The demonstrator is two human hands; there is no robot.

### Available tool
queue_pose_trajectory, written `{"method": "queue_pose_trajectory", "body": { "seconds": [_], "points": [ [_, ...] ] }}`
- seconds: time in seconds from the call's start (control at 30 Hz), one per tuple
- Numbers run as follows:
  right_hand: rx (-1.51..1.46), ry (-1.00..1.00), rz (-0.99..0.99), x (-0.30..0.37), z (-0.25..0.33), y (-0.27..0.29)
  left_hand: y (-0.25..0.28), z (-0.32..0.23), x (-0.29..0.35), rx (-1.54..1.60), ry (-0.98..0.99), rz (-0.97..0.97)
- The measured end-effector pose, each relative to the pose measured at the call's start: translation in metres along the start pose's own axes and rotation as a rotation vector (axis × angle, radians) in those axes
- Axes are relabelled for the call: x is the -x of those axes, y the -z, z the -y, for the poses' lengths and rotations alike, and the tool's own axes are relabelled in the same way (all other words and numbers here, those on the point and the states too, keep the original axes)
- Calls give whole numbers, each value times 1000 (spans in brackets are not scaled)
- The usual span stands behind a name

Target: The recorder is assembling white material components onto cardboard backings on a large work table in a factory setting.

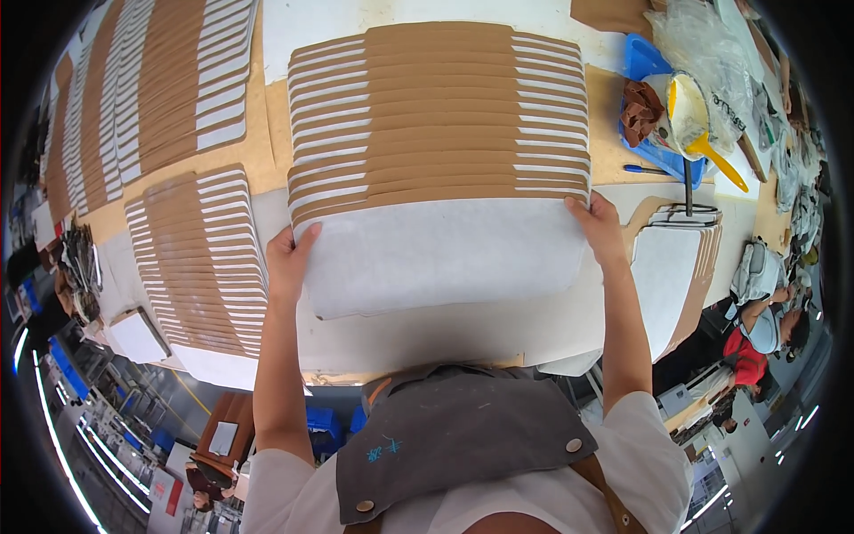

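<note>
While I look down through the head view, the fanned stack of brown-and-white sheets lies centrally on the worktable, directly in front of me. Its overlapping brown bands recede to the far side; a broad white panel faces me at the near end. My left hand grasps the left edge and my right hand the right edge, each thumb on top near the last brown band; the remaining fingers are partly hidden, and I cannot tell how hard they press.

Handling: each sheet appears thin, light and moderately stiff, like card; the full stack is probably heavier and liable to slide out of its even stagger. Edges and corners would likely crease under a pinch. Recommended hold: both side edges, level, opposite each other. A second fanned stack lies to the left; a blue tray stands far right.
</note>
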State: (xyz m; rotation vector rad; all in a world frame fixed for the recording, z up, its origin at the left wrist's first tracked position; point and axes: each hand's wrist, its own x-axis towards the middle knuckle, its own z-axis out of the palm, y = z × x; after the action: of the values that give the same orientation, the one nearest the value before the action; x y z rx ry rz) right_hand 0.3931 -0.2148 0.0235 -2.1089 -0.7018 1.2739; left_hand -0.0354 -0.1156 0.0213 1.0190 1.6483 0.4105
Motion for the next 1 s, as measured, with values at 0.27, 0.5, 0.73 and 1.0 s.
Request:
{"method": "queue_pose_trajectory", "body": {
  "seconds": [0.27, 0.5, 0.73, 1.0],
  "points": [
    [-112, -51, 99, -6, -11, 10, -5, -2, 3, 5, 15, 13],
    [-116, -9, 68, -3, -6, 6, -3, 4, 2, 31, -21, -17],
    [-75, -28, 67, -6, -11, 7, -5, 0, 0, -6, -18, -22],
    [-92, -6, 45, 0, -1, 7, -9, 0, -6, 11, -35, -26]
  ]
}}
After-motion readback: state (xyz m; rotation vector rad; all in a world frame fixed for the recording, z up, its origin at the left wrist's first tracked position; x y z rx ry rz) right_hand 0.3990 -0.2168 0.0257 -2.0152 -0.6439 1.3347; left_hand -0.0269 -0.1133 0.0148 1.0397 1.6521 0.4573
